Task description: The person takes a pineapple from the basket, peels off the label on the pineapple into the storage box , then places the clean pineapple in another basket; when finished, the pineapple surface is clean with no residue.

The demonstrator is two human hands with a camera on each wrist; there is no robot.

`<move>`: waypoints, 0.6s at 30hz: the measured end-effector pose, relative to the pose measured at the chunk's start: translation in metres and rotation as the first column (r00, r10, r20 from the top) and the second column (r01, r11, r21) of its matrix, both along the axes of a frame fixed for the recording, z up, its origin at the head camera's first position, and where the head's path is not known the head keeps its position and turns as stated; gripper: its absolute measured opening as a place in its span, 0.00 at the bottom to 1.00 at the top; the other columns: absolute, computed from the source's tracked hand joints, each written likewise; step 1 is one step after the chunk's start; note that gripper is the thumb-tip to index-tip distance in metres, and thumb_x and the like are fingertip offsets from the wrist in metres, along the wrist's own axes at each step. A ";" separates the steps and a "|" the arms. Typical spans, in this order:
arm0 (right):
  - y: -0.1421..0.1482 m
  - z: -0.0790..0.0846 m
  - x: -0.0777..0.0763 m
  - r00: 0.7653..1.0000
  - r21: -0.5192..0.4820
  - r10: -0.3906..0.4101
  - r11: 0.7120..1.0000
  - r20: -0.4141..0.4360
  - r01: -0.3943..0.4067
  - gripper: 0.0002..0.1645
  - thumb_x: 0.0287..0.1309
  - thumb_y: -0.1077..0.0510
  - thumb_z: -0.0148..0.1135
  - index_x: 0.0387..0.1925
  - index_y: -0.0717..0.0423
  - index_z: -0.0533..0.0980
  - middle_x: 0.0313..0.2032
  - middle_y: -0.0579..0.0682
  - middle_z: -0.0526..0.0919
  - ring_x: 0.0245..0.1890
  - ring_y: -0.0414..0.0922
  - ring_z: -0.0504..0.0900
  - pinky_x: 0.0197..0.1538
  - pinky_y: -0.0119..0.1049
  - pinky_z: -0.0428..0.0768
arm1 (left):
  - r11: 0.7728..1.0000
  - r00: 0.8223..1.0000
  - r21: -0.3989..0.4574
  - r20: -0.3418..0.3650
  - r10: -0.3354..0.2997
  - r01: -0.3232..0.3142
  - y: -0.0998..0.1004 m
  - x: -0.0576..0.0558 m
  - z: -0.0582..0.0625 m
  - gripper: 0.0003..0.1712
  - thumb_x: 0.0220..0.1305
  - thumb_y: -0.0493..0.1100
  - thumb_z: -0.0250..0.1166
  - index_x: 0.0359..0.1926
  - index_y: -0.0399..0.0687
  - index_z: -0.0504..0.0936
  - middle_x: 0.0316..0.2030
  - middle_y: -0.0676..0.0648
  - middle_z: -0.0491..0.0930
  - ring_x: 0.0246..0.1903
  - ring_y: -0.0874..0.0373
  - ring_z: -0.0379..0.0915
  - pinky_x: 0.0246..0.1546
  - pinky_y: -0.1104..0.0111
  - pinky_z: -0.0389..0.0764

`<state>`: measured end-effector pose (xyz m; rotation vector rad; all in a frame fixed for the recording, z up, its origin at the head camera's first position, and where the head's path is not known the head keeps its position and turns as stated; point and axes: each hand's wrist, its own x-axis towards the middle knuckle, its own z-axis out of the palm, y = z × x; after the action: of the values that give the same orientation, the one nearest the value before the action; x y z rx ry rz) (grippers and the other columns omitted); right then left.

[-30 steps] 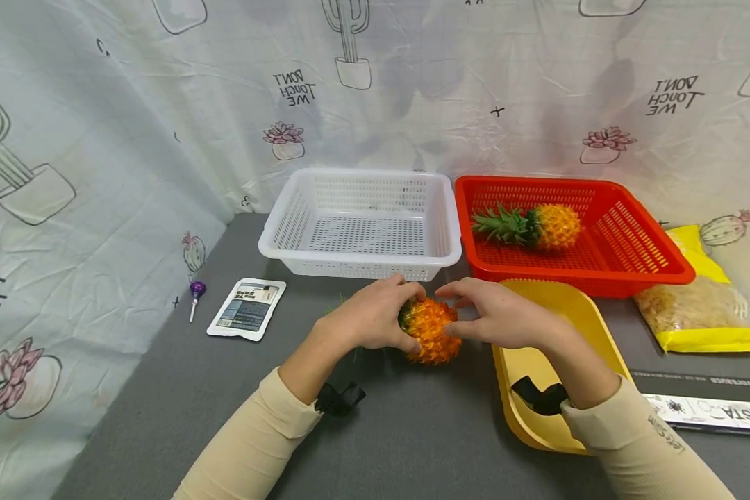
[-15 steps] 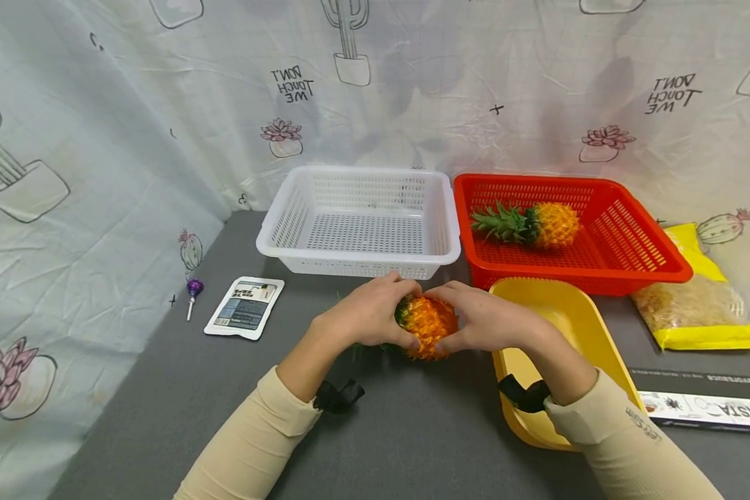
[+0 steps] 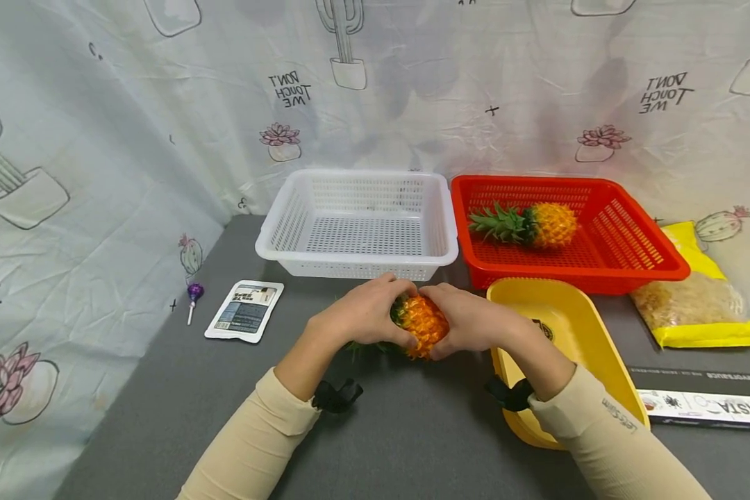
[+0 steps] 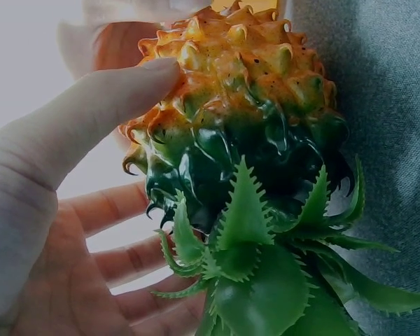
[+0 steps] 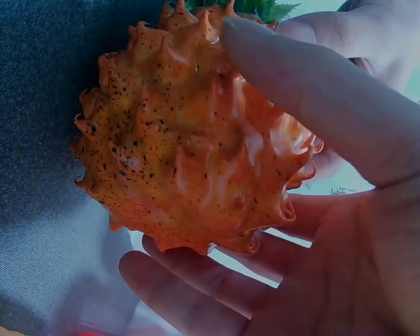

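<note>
An orange toy pineapple lies on the grey table between both hands, its green leaves pointing left. My left hand grips it near the leafy end, thumb on its side and fingers spread around the far side. At the rounded base, my right hand grips it too, with the thumb across the top and the fingers curved beneath in the right wrist view. Part of the leaves is hidden under the left hand in the head view.
Behind stand a white basket and a red basket holding another pineapple. A yellow tray sits under the right forearm. A lollipop and white pouch lie left; a yellow bag and pasta box lie right.
My right hand has moved left and closed onto the pineapple's base from a loosely open pose beside it. The left hand has stayed on the pineapple.
</note>
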<state>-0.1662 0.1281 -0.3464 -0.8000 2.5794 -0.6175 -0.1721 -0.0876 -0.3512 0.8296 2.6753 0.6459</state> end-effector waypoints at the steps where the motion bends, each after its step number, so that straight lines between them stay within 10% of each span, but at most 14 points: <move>1: -0.001 0.000 0.000 1.000 0.004 -0.001 1.000 -0.002 0.001 0.58 0.46 0.51 0.84 0.73 0.64 0.63 0.60 0.58 0.75 0.52 0.49 0.77 0.60 0.49 0.80 | 1.000 1.000 0.001 0.003 0.002 -0.002 0.000 0.000 0.000 0.40 0.53 0.57 0.79 0.65 0.53 0.76 0.53 0.51 0.75 0.49 0.56 0.75 0.54 0.61 0.78; 18: -0.004 -0.002 -0.001 0.996 0.016 -0.020 1.000 -0.086 0.022 0.54 0.43 0.46 0.83 0.67 0.65 0.68 0.52 0.55 0.79 0.45 0.47 0.78 0.49 0.43 0.82 | 0.998 0.995 0.061 -0.095 0.004 0.001 -0.012 0.008 0.000 0.39 0.56 0.60 0.77 0.66 0.52 0.79 0.56 0.50 0.77 0.53 0.54 0.76 0.57 0.58 0.78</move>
<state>-0.1670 0.1242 -0.3485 -0.8116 2.6701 -0.5780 -0.1641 -0.1000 -0.3515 0.8959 2.7538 0.7084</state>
